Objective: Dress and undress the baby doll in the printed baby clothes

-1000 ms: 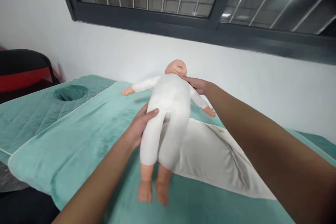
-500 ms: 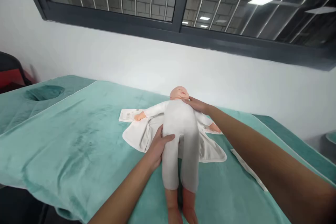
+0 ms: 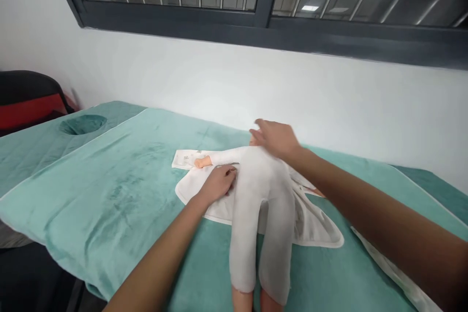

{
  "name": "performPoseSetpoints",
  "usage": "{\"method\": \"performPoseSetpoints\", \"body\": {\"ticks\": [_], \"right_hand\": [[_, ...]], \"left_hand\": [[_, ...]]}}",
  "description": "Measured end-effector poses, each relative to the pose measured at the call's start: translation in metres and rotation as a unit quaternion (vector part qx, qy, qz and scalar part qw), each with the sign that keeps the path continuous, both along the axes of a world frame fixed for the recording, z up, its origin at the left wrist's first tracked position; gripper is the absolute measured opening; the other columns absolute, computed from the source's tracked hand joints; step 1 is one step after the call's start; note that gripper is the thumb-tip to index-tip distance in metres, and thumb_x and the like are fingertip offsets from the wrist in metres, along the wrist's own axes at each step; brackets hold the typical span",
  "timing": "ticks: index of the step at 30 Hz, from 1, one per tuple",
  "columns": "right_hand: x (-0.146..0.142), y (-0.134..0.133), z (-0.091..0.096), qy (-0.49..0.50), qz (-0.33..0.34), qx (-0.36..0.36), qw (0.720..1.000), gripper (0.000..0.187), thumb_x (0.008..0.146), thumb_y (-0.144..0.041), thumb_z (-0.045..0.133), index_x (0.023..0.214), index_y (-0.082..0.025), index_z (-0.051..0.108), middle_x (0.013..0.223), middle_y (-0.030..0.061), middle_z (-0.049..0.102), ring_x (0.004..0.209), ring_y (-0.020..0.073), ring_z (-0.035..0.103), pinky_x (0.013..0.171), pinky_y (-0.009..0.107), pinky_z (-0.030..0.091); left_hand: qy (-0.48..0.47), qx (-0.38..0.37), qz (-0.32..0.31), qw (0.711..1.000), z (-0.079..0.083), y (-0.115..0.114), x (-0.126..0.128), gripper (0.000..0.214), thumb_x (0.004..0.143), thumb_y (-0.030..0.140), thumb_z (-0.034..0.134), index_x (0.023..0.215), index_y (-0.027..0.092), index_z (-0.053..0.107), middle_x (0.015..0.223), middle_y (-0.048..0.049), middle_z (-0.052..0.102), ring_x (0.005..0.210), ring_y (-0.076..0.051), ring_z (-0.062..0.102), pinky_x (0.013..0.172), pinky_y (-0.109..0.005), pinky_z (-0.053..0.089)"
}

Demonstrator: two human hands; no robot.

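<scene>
A baby doll [image 3: 261, 170] in a white outfit lies on its back, feet toward me, arms stretched out sideways. Under it a white baby top [image 3: 321, 226] is spread open. My left hand [image 3: 219, 183] rests over the top at the doll's side, fingers curled in; whatever they pinch is hidden. Above the doll's neck and chest is my right hand [image 3: 278, 137], its fingers loosely apart and slightly blurred. It covers most of the doll's head.
A teal cover [image 3: 146, 195] lies over the bed, with a round face hole [image 3: 83, 125] at the left end. At right, a folded white cloth [image 3: 395, 268] lies partly under my forearm. A black and red chair [image 3: 32, 102] stands far left. The white wall [image 3: 183, 78] borders the back.
My left hand has left the doll's thigh and moved up to its side, over the spread top. My right hand has lifted from the shoulder across the head. The view has shifted slightly.
</scene>
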State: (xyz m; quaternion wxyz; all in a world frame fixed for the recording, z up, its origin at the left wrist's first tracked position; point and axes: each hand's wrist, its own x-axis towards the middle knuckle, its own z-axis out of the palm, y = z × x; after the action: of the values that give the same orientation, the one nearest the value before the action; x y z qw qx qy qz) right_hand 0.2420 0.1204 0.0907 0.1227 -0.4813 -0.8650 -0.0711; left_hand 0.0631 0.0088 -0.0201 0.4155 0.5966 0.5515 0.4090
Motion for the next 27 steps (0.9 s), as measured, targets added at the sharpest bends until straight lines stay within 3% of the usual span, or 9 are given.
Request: {"method": "performPoseSetpoints", "body": {"ticks": [4,8,10,13,16,19,22,25,27], "right_hand": [[-0.069,-0.006,-0.031,-0.073,0.179,-0.08,0.978,0.037,0.094,-0.048,0.046,0.116,-0.022,0.06,0.122,0.0113,0.061,0.106,0.0279,0.058,0.082,0.036,0.043],[-0.099,0.001,-0.056,-0.128,0.187,-0.222,0.948,0.039,0.088,-0.057,0.051,0.106,-0.025,0.063,0.105,0.0072,0.068,0.09,0.0259,0.063,0.071,0.033,0.043],[-0.096,0.004,-0.056,-0.113,0.168,-0.211,0.956,0.036,0.086,-0.055,0.052,0.103,-0.025,0.064,0.097,0.0062,0.07,0.085,0.0257,0.064,0.07,0.033,0.043],[-0.079,0.004,-0.048,0.008,0.124,-0.158,0.98,0.036,0.087,-0.051,0.052,0.113,-0.028,0.062,0.101,0.0045,0.07,0.09,0.0261,0.064,0.076,0.034,0.044],[-0.058,-0.001,-0.039,0.148,0.15,-0.19,0.959,0.043,0.088,-0.054,0.053,0.122,-0.03,0.059,0.121,0.001,0.066,0.106,0.0255,0.06,0.087,0.035,0.045],[-0.048,-0.008,-0.037,0.178,0.184,-0.249,0.934,0.043,0.089,-0.058,0.052,0.118,-0.03,0.063,0.125,-0.0004,0.064,0.112,0.025,0.057,0.093,0.035,0.044],[-0.048,-0.015,-0.037,0.145,0.168,-0.271,0.937,0.042,0.089,-0.06,0.049,0.112,-0.031,0.068,0.12,0.0,0.066,0.11,0.0252,0.058,0.092,0.035,0.043],[-0.051,-0.02,-0.036,0.103,0.137,-0.263,0.949,0.04,0.087,-0.062,0.051,0.105,-0.032,0.071,0.115,-0.0002,0.067,0.106,0.0247,0.058,0.087,0.035,0.044],[-0.051,-0.021,-0.034,0.081,0.117,-0.247,0.958,0.037,0.087,-0.061,0.052,0.102,-0.033,0.072,0.112,-0.0008,0.068,0.103,0.0238,0.059,0.084,0.034,0.043]], "left_hand": [[0.172,0.143,0.01,0.975,-0.015,0.014,0.001,0.026,0.09,0.026,0.044,0.089,0.02,0.069,0.091,-0.0097,0.071,0.085,-0.024,0.063,0.083,-0.039,0.045],[0.241,0.191,-0.008,0.951,-0.024,0.011,-0.001,0.029,0.093,0.025,0.041,0.099,0.02,0.069,0.101,-0.0124,0.07,0.094,-0.027,0.062,0.085,-0.039,0.045],[0.246,0.206,-0.006,0.947,-0.024,0.01,-0.004,0.031,0.095,0.026,0.039,0.101,0.02,0.069,0.103,-0.0122,0.068,0.097,-0.026,0.06,0.086,-0.039,0.045],[0.274,0.22,0.05,0.935,-0.021,0.013,-0.011,0.031,0.095,0.023,0.038,0.1,0.02,0.068,0.104,-0.0116,0.066,0.102,-0.026,0.055,0.09,-0.04,0.044],[0.339,0.179,0.165,0.909,-0.02,0.018,-0.021,0.026,0.089,0.024,0.05,0.111,0.019,0.065,0.119,-0.0142,0.06,0.114,-0.032,0.047,0.093,-0.047,0.04],[0.372,0.103,0.236,0.892,-0.022,0.024,-0.033,0.031,0.085,0.028,0.056,0.114,0.018,0.062,0.119,-0.0173,0.058,0.113,-0.036,0.048,0.089,-0.05,0.04],[0.31,0.057,0.259,0.913,-0.021,0.029,-0.047,0.02,0.084,0.022,0.052,0.099,0.018,0.064,0.102,-0.0135,0.064,0.097,-0.03,0.057,0.081,-0.042,0.043],[0.141,0.045,0.267,0.952,-0.018,0.032,-0.057,0.015,0.076,0.016,0.057,0.088,0.019,0.064,0.087,-0.0047,0.067,0.082,-0.021,0.059,0.072,-0.032,0.043],[0.014,0.036,0.273,0.961,-0.015,0.031,-0.062,0.016,0.071,0.015,0.06,0.086,0.019,0.065,0.08,-0.0007,0.065,0.075,-0.017,0.058,0.069,-0.028,0.043]]}}
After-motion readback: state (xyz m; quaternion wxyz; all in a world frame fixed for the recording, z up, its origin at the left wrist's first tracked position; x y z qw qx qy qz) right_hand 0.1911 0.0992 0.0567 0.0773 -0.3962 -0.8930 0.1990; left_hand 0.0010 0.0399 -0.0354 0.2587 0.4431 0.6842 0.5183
